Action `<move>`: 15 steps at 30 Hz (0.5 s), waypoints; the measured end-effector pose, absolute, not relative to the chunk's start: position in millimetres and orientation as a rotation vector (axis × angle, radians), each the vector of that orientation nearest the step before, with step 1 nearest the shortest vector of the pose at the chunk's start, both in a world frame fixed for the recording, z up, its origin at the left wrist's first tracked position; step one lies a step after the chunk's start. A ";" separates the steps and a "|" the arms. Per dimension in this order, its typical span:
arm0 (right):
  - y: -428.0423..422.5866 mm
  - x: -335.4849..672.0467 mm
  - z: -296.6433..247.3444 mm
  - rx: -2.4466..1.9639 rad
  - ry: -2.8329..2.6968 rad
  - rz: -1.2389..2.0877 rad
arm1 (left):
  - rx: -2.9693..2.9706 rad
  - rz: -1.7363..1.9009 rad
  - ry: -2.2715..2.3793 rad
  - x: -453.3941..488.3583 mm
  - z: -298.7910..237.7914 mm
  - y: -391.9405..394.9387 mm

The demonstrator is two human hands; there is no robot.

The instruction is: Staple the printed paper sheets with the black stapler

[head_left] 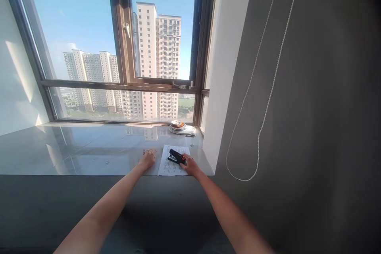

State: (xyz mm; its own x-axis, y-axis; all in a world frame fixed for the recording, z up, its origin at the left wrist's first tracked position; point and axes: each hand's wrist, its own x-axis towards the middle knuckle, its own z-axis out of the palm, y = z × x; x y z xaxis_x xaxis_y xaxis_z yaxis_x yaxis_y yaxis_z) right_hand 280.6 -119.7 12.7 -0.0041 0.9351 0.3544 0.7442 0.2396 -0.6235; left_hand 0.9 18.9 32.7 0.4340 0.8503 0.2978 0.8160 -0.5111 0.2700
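A black stapler (pixel 176 156) with a small red-orange mark lies over a printed sheet of paper (pixel 166 166) on the window sill. My right hand (pixel 190 164) has its fingers wrapped round the stapler's right end. To the left of the paper, my left hand (pixel 148 158) rests on the sill with its fingers spread and nothing in them. The paper sits close to the sill's front edge, and part of it is covered by the stapler and my right hand.
The glossy grey sill (pixel 89 147) runs to the left. A stack of plates (pixel 177 126) stands at the back right corner, with small dark items (pixel 190 135) in front of it. A beaded blind cord (pixel 258 147) hangs at the right, by the wall.
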 end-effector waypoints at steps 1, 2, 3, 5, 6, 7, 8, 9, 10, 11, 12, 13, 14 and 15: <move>-125.7 281.8 11.3 -1.573 -1.768 0.332 | 2.602 0.534 1.568 -14.5 28.7 22.1; -132.0 284.3 9.6 -1.593 -1.749 0.323 | 2.578 0.453 1.622 -27.7 24.4 24.7; -138.0 287.9 8.0 -1.610 -1.733 0.313 | 2.550 0.399 1.646 -38.0 20.5 26.4; -148.2 297.4 6.4 -1.643 -1.696 0.302 | 2.503 0.360 1.672 -49.0 14.8 27.4; -151.6 302.4 6.8 -1.655 -1.680 0.315 | 2.488 0.361 1.677 -50.4 13.4 26.9; -153.3 307.2 8.0 -1.662 -1.672 0.343 | 2.479 0.372 1.681 -50.0 12.9 26.0; -153.2 311.5 9.9 -1.657 -1.674 0.391 | 2.472 0.382 1.688 -48.5 13.1 24.7; -151.2 315.3 12.2 -1.640 -1.674 0.449 | 2.469 0.395 1.687 -46.8 13.6 23.4; -147.3 318.6 14.6 -1.619 -1.651 0.496 | 2.471 0.410 1.685 -45.2 14.2 22.1; -141.8 321.4 16.9 -1.604 -1.594 0.510 | 2.475 0.425 1.682 -44.1 14.7 21.0; -134.9 324.0 19.1 -1.606 -1.506 0.487 | 2.475 0.440 1.683 -43.4 14.9 19.9; -126.8 326.4 21.0 -1.622 -1.410 0.428 | 2.473 0.449 1.684 -43.1 14.7 19.0; -118.0 328.5 22.7 -1.650 -1.328 0.342 | 2.469 0.455 1.686 -42.9 14.3 18.2; -108.6 330.3 23.8 -1.686 -1.281 0.245 | 2.465 0.461 1.690 -42.8 13.8 17.5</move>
State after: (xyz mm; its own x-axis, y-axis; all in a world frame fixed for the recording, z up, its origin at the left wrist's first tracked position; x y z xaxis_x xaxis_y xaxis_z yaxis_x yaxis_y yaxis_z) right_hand 330.3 -108.6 23.8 0.4261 0.8257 0.3696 0.6308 0.0217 -0.7757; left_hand -42.8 17.5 13.8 0.3314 0.9257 0.1822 0.8900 -0.3708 0.2655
